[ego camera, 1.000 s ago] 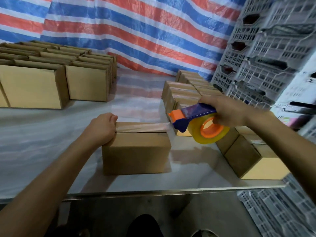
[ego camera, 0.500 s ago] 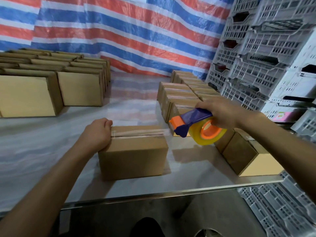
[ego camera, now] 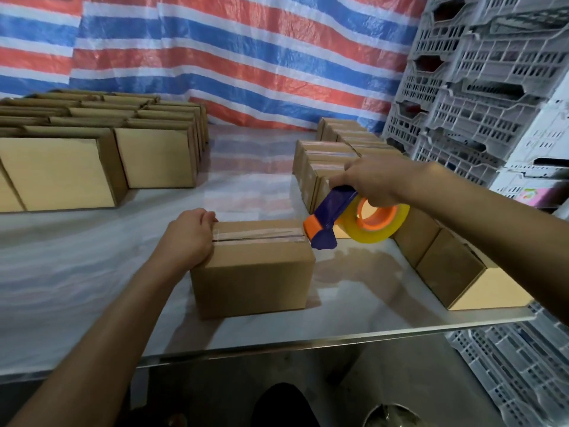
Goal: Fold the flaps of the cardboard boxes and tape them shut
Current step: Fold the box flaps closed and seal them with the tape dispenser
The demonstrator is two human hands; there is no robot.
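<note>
We find no legible text, number or brand anywhere. The only printed item is a pink printed sheet [ego camera: 539,197] among the stacked pale plastic crates [ego camera: 480,118] on the right. It carries a small green and orange mark, too blurred for us to read.
</note>
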